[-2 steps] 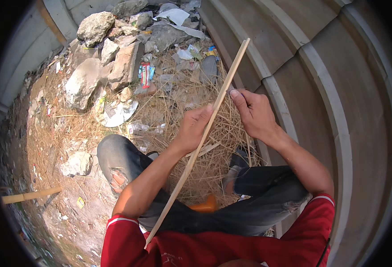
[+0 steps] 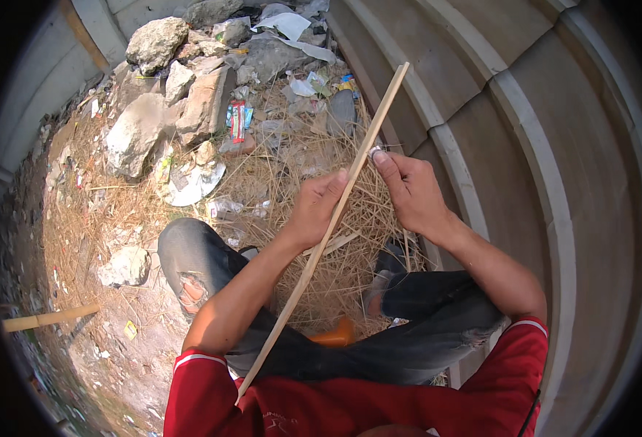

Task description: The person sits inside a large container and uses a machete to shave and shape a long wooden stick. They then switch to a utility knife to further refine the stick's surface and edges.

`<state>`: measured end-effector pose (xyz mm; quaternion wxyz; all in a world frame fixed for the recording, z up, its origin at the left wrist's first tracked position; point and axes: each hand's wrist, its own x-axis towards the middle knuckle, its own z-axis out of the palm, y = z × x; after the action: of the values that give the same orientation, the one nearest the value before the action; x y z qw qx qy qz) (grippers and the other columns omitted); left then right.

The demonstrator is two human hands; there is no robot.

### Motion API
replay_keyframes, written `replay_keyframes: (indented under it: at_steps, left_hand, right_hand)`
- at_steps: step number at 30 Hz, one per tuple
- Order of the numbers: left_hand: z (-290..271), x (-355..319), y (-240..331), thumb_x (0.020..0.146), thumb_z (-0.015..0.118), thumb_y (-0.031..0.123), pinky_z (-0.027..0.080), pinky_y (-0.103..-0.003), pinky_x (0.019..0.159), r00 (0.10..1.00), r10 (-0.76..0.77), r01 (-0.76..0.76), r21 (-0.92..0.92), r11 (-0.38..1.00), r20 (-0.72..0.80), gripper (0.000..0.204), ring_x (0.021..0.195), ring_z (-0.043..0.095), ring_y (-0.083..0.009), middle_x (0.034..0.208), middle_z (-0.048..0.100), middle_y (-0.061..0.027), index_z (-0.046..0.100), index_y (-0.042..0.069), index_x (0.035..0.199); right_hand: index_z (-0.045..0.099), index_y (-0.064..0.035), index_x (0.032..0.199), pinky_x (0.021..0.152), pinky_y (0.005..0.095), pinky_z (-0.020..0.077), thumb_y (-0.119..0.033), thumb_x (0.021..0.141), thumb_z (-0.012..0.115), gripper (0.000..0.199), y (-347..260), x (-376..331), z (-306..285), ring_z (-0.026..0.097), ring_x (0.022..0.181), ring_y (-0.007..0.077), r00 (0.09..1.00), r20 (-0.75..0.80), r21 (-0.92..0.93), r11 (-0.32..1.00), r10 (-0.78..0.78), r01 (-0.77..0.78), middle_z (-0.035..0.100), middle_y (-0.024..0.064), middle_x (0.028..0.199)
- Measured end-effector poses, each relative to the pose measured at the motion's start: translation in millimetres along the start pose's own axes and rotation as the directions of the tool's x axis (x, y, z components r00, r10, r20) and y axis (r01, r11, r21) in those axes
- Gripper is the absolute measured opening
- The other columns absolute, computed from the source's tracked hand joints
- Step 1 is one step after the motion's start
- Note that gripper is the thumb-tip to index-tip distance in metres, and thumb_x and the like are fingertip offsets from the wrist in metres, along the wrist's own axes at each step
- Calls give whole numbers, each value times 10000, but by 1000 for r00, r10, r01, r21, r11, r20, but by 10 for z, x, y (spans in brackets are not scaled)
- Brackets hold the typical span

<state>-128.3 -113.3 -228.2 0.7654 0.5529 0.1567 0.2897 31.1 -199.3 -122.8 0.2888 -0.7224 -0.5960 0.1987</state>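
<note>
A long, thin strip of pale wood or bamboo (image 2: 300, 285) slants from my shirt up to the far right. My left hand (image 2: 316, 207) is closed round its middle, thumb lying along the top. Beside the strip's right edge, my right hand (image 2: 413, 191) is closed in a pinch. A small shiny piece, perhaps a metal blade (image 2: 373, 151), sticks out from under its thumb against the strip; most of it is hidden by the fingers. Thin shavings (image 2: 368, 218) lie heaped on the ground beneath both hands.
Corrugated sheeting (image 2: 525, 167) rises close on my right. Large rocks (image 2: 142, 135) and litter lie ahead to the left. An orange object (image 2: 335, 333) rests between my bent legs, partly hidden. A bamboo pole (image 2: 51, 319) juts in at the far left.
My right hand has shifted slightly down along the strip toward me, and the shiny piece at its thumb shows more clearly. My left hand and the strip have barely moved.
</note>
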Motion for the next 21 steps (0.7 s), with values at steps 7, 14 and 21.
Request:
replay_keyframes:
  at_steps: [7, 14, 21]
  left_hand:
    - [39, -12, 104, 1110, 383, 394, 257, -236, 432, 999, -30, 30, -29, 999, 14, 563, 426, 335, -41, 522, 362, 69, 491, -49, 1440]
    - [62, -35, 142, 1107, 389, 400, 239, -222, 428, 995, -88, 91, -78, 993, 41, 567, 432, 327, -30, 534, 363, 80, 503, -54, 1429]
    - [12, -15, 46, 1109, 397, 376, 244, -224, 430, 995, -68, 74, -88, 993, 70, 538, 443, 337, -29, 548, 385, 75, 511, -41, 1429]
  right_hand:
    - [735, -4, 1019, 573, 473, 450, -407, 1067, 455, 493, 14, 24, -59, 570, 544, 396, 1000, 4, 31, 1000, -1, 1, 553, 226, 587]
    - [716, 3, 957, 532, 466, 459, -390, 1060, 478, 471, 7, -84, 60, 614, 519, 350, 996, 83, 1, 999, -42, 43, 558, 207, 567]
    - [644, 53, 876, 504, 375, 372, -408, 1074, 487, 525, 155, -72, 59, 454, 528, 137, 932, 358, 337, 923, 57, -186, 463, 57, 570]
